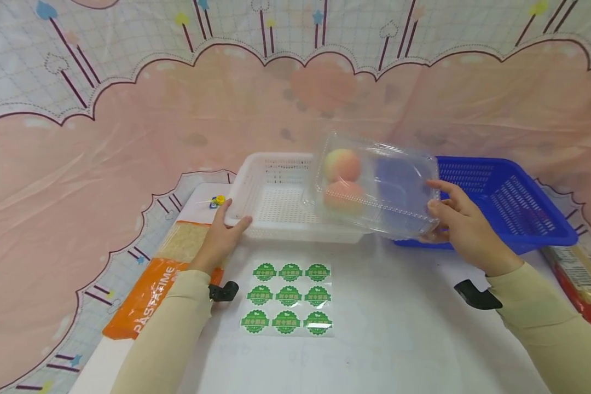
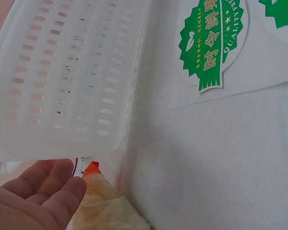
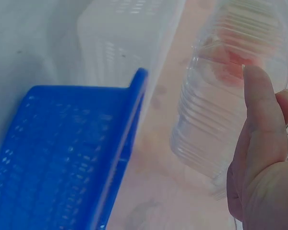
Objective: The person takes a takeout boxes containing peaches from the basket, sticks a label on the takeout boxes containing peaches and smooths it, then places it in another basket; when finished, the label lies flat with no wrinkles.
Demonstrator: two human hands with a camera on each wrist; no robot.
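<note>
My right hand (image 1: 465,230) grips the right end of a clear plastic fruit container (image 1: 404,189), thumb and fingers at its edge. Inside, at the left end, lie two round red-and-yellow fruits (image 1: 343,180), one behind the other. The container is raised and tilted, overlapping the right part of a white slotted basket (image 1: 261,227) in the head view. At that basket's front left corner, my left hand (image 1: 221,235) holds the rim, the thumb over it. In the left wrist view, loosely curled fingers (image 2: 62,201) lie right at the basket's edge.
A blue slotted basket (image 1: 522,238) stands at the right. In front of the white basket lies a sheet of green round stickers (image 1: 288,296). An orange pasta bag (image 1: 150,290) and a small yellow-and-blue item (image 1: 218,202) are at the left. Another package (image 1: 578,273) lies far right.
</note>
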